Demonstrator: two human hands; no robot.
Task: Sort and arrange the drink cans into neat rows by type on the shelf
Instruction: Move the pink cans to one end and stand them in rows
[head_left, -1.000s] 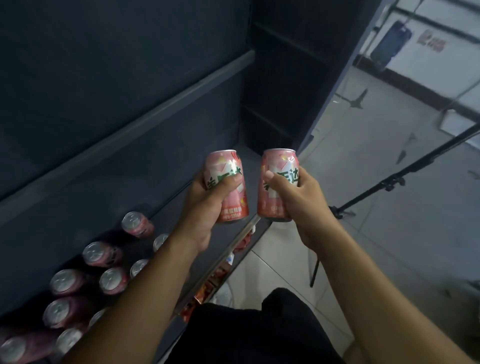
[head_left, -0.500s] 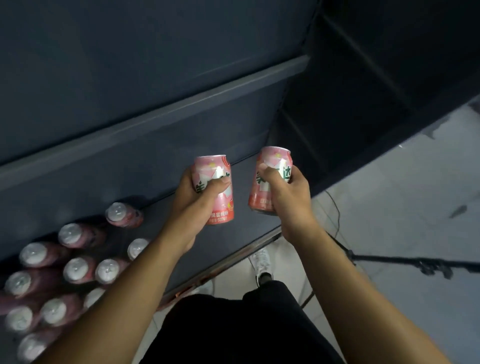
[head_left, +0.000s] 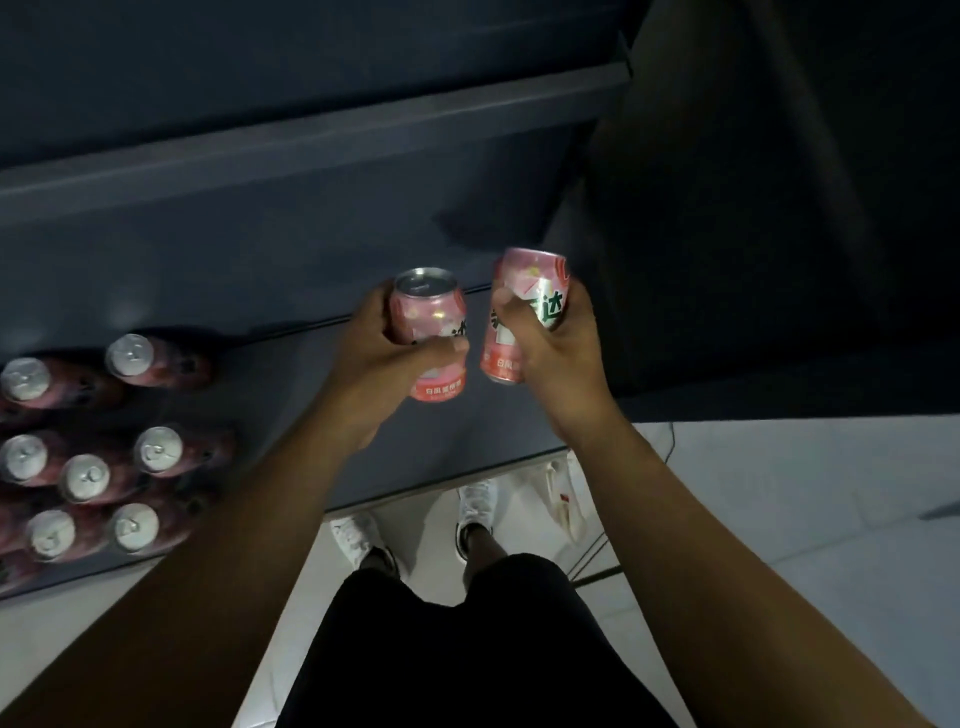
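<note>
I see my left hand (head_left: 384, 364), fingers (head_left: 444, 347) wrapped round one pink can (head_left: 431, 325) whose top tilts toward the camera. My right hand (head_left: 553, 364) grips a second pink can (head_left: 522, 301) just beside it. Both are held above the dark shelf (head_left: 311, 400). More standing pink cans (head_left: 158, 451) cluster at its left end, well apart.

On my screen I am looking down into a dark blue-grey shelf unit. Its lower board (head_left: 270, 379) runs across the middle, the front lip of the upper board (head_left: 311, 150) sits above, and a flat back wall (head_left: 260, 249) lies between them. On the right stands a side panel (head_left: 779, 208), nearly black. Below it the tiled floor (head_left: 805, 519) is pale and far brighter than the dim shelving. A whitish object (head_left: 563, 493) with a small red mark lies by the shelf foot; I cannot make it out.
</note>
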